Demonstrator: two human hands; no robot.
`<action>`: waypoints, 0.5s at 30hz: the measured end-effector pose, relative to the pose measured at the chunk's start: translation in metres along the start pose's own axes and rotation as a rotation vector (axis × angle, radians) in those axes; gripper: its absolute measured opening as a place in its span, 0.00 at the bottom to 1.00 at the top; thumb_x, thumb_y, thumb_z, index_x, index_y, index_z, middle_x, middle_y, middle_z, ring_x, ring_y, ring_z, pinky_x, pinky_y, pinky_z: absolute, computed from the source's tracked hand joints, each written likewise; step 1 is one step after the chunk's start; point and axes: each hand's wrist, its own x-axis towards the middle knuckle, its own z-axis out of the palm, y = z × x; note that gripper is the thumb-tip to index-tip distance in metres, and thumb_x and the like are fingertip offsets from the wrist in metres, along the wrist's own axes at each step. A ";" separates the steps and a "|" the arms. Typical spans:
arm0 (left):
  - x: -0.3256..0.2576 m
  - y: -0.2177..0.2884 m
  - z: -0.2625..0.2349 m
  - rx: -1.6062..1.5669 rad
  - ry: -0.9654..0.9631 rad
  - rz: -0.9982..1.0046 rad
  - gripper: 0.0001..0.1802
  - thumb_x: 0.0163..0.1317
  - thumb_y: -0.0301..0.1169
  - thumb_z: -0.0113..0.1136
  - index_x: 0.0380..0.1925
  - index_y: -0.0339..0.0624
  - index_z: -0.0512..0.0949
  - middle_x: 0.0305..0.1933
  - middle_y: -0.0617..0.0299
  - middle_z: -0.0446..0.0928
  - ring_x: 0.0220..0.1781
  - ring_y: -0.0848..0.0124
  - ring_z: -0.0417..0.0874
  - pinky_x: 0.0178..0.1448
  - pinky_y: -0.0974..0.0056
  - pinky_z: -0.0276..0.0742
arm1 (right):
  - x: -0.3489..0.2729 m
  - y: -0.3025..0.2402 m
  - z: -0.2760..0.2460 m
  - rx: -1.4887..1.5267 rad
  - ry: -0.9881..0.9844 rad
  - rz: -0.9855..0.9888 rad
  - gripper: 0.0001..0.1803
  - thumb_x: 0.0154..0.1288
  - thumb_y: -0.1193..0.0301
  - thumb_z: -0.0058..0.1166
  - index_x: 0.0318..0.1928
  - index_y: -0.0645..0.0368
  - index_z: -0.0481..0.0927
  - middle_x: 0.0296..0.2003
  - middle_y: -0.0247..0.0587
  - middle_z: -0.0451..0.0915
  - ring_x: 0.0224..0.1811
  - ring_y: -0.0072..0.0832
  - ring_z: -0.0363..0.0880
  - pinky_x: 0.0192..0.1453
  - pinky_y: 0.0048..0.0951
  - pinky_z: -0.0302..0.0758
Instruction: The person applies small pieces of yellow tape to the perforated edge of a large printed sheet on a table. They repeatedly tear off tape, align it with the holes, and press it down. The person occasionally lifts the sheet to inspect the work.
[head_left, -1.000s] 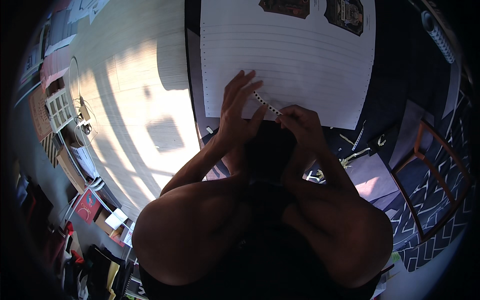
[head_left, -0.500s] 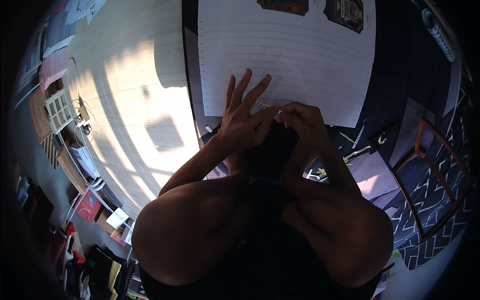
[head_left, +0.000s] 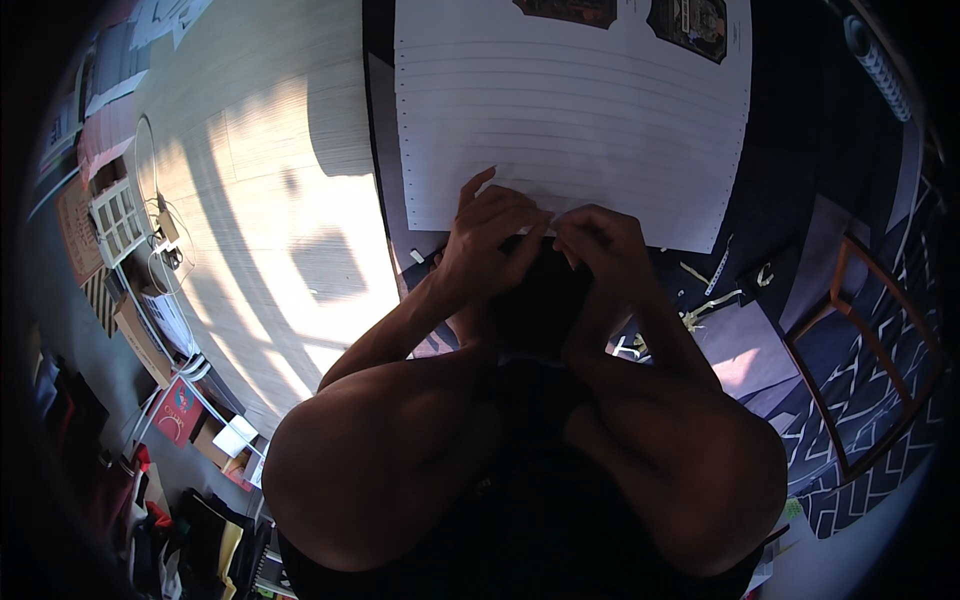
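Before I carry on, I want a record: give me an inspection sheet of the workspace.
Surface: white lined sheet on a dark surface.
Job's things: small pale piece at the fingertips, mostly hidden.
Clutter: pale scraps and a narrow white strip, right of the hands.
Hands: left hand and right hand close together near the sheet's near edge, fingers bent; grip unclear.
Cables: pale looped cord, far left.
Surroundings: sunlit pale floor left; brown frame right.
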 end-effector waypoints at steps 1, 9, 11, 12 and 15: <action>-0.001 0.001 0.000 -0.002 -0.001 -0.005 0.07 0.56 0.25 0.71 0.36 0.44 0.88 0.36 0.62 0.87 0.45 0.68 0.88 0.76 0.45 0.62 | 0.001 0.003 0.000 0.011 -0.007 -0.006 0.06 0.74 0.77 0.56 0.44 0.68 0.83 0.32 0.41 0.83 0.29 0.19 0.77 0.35 0.22 0.74; -0.001 0.007 0.000 -0.051 -0.039 -0.032 0.07 0.57 0.23 0.68 0.36 0.43 0.87 0.34 0.62 0.86 0.44 0.66 0.88 0.75 0.44 0.64 | 0.002 0.010 0.000 0.094 -0.017 -0.039 0.06 0.73 0.75 0.58 0.43 0.67 0.83 0.32 0.38 0.85 0.28 0.17 0.78 0.33 0.21 0.75; -0.002 0.006 0.000 -0.046 -0.060 -0.046 0.08 0.57 0.23 0.69 0.37 0.43 0.87 0.34 0.61 0.87 0.45 0.65 0.88 0.74 0.44 0.66 | 0.003 0.010 0.000 0.105 -0.011 -0.032 0.06 0.73 0.75 0.58 0.43 0.67 0.83 0.32 0.38 0.85 0.28 0.17 0.78 0.33 0.21 0.75; -0.002 0.006 0.000 -0.048 -0.061 -0.061 0.07 0.57 0.23 0.69 0.37 0.43 0.87 0.35 0.61 0.87 0.45 0.65 0.88 0.74 0.44 0.66 | 0.003 0.011 0.001 0.112 -0.009 -0.029 0.06 0.73 0.76 0.57 0.43 0.67 0.83 0.32 0.37 0.84 0.28 0.17 0.78 0.33 0.21 0.75; -0.003 0.006 0.002 -0.064 -0.036 -0.109 0.06 0.58 0.23 0.68 0.36 0.43 0.86 0.35 0.62 0.87 0.45 0.66 0.88 0.75 0.45 0.65 | 0.007 0.019 -0.002 0.118 0.001 -0.053 0.07 0.73 0.76 0.57 0.46 0.66 0.83 0.31 0.37 0.84 0.28 0.18 0.78 0.33 0.22 0.75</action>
